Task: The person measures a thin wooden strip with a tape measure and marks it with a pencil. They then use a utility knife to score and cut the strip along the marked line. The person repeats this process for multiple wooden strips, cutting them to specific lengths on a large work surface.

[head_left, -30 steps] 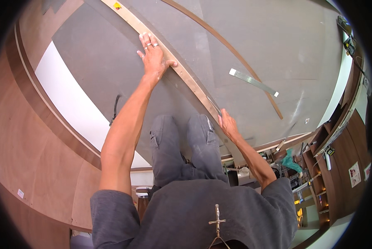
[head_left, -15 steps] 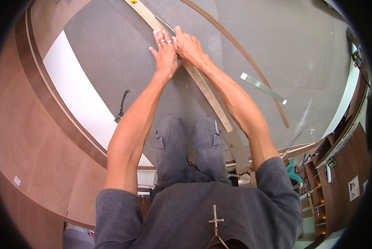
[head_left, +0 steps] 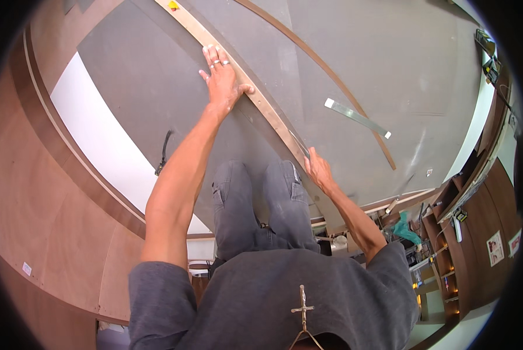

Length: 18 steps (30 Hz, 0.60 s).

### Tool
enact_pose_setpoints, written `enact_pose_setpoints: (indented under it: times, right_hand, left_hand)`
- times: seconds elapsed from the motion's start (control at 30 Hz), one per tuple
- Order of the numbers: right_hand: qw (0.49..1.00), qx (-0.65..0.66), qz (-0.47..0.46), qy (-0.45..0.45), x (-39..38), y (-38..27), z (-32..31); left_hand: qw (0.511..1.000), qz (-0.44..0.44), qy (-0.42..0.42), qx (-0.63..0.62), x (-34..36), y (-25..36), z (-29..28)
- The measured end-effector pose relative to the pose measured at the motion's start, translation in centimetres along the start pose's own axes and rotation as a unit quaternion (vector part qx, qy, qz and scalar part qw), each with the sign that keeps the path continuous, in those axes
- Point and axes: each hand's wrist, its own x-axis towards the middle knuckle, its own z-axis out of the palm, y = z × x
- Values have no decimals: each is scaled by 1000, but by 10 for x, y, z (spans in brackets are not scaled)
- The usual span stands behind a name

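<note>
A long pale wooden strip (head_left: 266, 109) lies slantwise on the large grey sheet (head_left: 390, 70), running from the far left toward my knees. My left hand (head_left: 222, 81) rests flat along it, fingers stretched out and the thumb spread across the wood; two rings show on the fingers. Beside the strip's near end, my right hand (head_left: 318, 169) is closed around a thin tool with a narrow metal blade (head_left: 298, 143). Its blade points up and left along the strip's right edge. The tool's handle is hidden in my fingers, so its exact kind is unclear.
A thin brown strip (head_left: 331, 79) curves across the sheet on the right, with a flat metal bar (head_left: 358, 118) beside it. A small yellow and red object (head_left: 173, 5) sits on the wooden strip's far end. Brown wooden panels (head_left: 57, 216) border the left.
My right hand has slid from beside my left hand down along the strip to its near end, carrying the tool. My left hand stays pressed on the strip, its thumb now spread.
</note>
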Motion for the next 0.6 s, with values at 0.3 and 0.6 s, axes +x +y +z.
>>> enact_pose_setpoints:
  times: [0.3, 0.6]
  right_hand:
    - [972, 55, -179, 141, 253, -210, -64]
    - [988, 17, -149, 35, 226, -185, -54]
  left_hand:
    - [1000, 2, -14, 16, 4, 1, 0]
    - [1000, 9, 18, 12, 0, -4, 3]
